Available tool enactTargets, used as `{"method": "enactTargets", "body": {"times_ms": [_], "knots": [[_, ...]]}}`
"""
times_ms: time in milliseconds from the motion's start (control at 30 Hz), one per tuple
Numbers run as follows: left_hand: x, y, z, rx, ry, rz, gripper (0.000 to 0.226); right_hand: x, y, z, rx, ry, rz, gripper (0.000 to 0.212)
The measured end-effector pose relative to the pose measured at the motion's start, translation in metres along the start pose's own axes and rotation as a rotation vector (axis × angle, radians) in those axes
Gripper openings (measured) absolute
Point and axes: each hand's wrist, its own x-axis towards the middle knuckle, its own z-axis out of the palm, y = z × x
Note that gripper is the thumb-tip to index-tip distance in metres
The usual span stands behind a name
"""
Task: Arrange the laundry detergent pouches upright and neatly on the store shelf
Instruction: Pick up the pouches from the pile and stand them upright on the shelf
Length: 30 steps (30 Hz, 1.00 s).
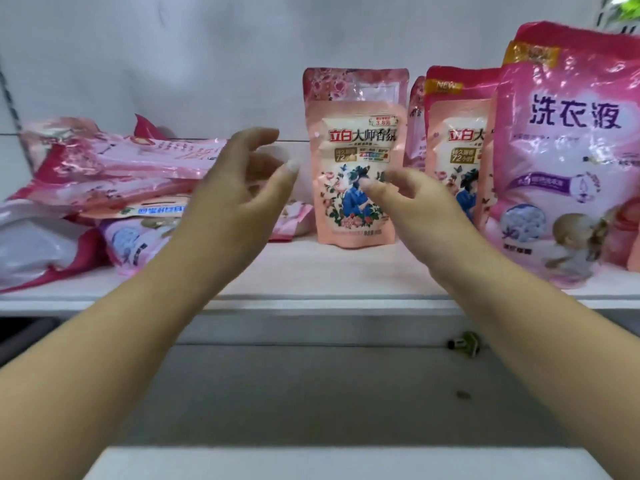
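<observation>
— Fingers first: what are they doing?
— Both hands reach over the shelf [311,268], loosely spread, holding nothing. Left hand [235,192] hovers beside a heap of flat-lying pouches [114,178]; right hand [408,202] is in front of a peach pouch [356,157].
— And that pouch?
— Upright, mid-shelf. More upright pouches [453,143] stand right, beside a large pink bag [571,161].

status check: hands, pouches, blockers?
Left hand and right hand open, holding nothing. Middle peach pouch upright; pile of pouches lies flat at left. Nothing blocking.
</observation>
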Motion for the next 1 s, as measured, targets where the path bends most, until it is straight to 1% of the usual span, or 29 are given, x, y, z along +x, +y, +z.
{"method": "enactTargets", "body": {"times_ms": [67,100,133,200,233,300,333,400,467,533,633,700,767,867,967,1000], "knots": [[-0.019,-0.009,-0.025,0.289,0.071,0.204,0.04,-0.01,-0.012,0.006,-0.031,-0.111,-0.029,0.03],[-0.024,-0.018,-0.037,0.413,0.097,0.248,0.045,-0.012,-0.018,0.012,-0.036,-0.181,-0.02,0.028],[-0.029,-0.025,-0.049,0.499,0.092,0.23,0.05,-0.011,-0.023,0.019,-0.044,-0.244,-0.015,0.033],[-0.031,-0.043,-0.067,0.571,0.041,0.09,0.063,-0.005,-0.031,0.037,-0.099,-0.334,-0.006,0.052],[-0.032,-0.053,-0.073,0.604,-0.004,0.042,0.067,-0.002,-0.034,0.049,-0.116,-0.372,0.002,0.057],[-0.037,-0.07,-0.086,0.648,-0.077,0.022,0.069,0.003,-0.041,0.073,-0.117,-0.475,0.03,0.06],[-0.037,-0.075,-0.09,0.651,-0.079,0.021,0.069,0.006,-0.044,0.085,-0.099,-0.538,0.054,0.062],[-0.034,-0.08,-0.1,0.673,-0.011,0.02,0.069,0.007,-0.051,0.108,-0.09,-0.645,0.085,0.065],[-0.026,-0.081,-0.107,0.712,0.026,0.051,0.069,0.008,-0.054,0.125,-0.057,-0.676,0.101,0.057],[-0.017,-0.084,-0.107,0.746,-0.041,0.038,0.076,0.011,-0.052,0.132,0.011,-0.689,0.128,0.041],[-0.012,-0.095,-0.101,0.836,-0.155,-0.067,0.087,0.017,-0.045,0.132,0.088,-0.662,0.154,0.032],[-0.013,-0.1,-0.097,0.858,-0.175,-0.103,0.088,0.018,-0.044,0.127,0.137,-0.647,0.175,0.017],[-0.013,-0.1,-0.096,0.863,-0.199,-0.119,0.084,0.017,-0.046,0.116,0.19,-0.658,0.21,0.009],[-0.011,-0.1,-0.095,0.86,-0.243,-0.159,0.07,0.014,-0.044,0.092,0.233,-0.685,0.241,0.006],[-0.011,-0.1,-0.094,0.868,-0.26,-0.167,0.07,0.01,-0.039,0.065,0.26,-0.665,0.262,0.01],[-0.011,-0.1,-0.095,0.879,-0.256,-0.169,0.071,0.011,-0.037,0.056,0.245,-0.658,0.256,0.017]]}}
